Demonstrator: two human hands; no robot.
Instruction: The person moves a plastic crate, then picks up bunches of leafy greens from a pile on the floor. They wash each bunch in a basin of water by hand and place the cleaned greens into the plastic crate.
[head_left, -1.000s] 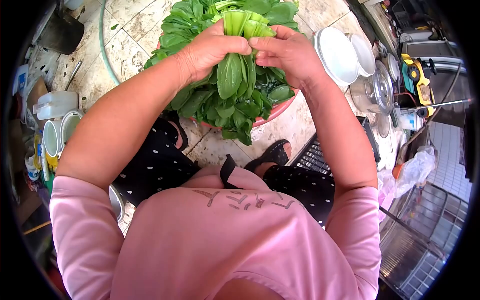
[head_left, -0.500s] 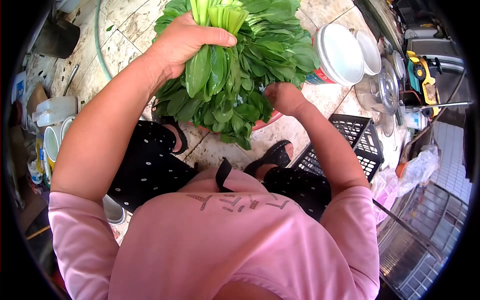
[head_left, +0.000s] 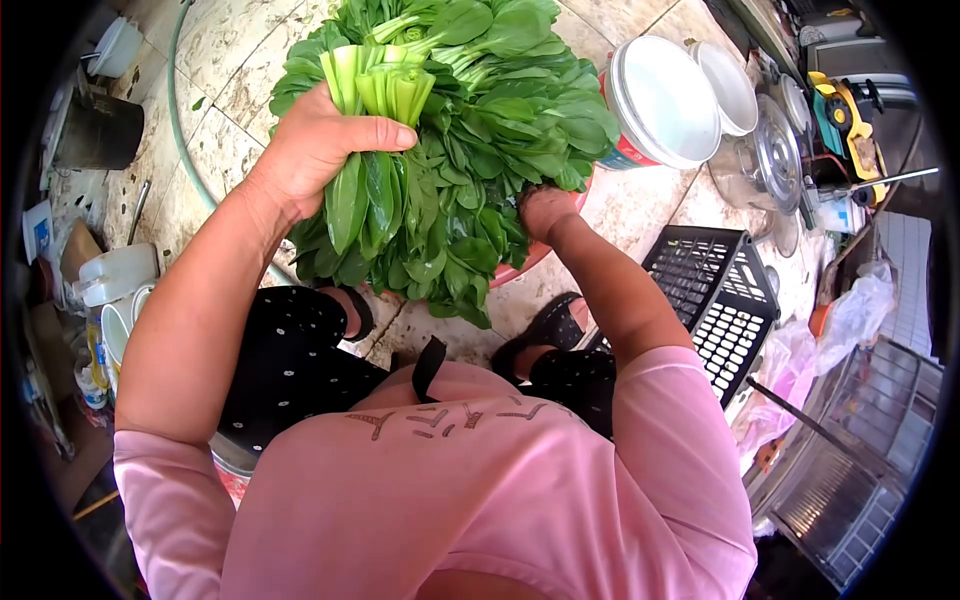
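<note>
A bunch (head_left: 380, 195) is held over the heaped greens (head_left: 530, 110) in the red tub (head_left: 530, 258), clamped under the left hand's (head_left: 318, 145) thumb. The right hand's (head_left: 548, 212) fingers are hidden by leaves; their state cannot be told. White buckets (head_left: 668, 100) are seen nearby.

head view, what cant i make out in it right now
All in the head view:
- Right hand: fingertips hidden by leafy greens; can't tell if they grip anything.
- Left hand: most fingers hidden behind the bunch.
- Red basin: inside and most of the rim covered by greens.
- Wire rack: far side cut off by the dark round edge.
</note>
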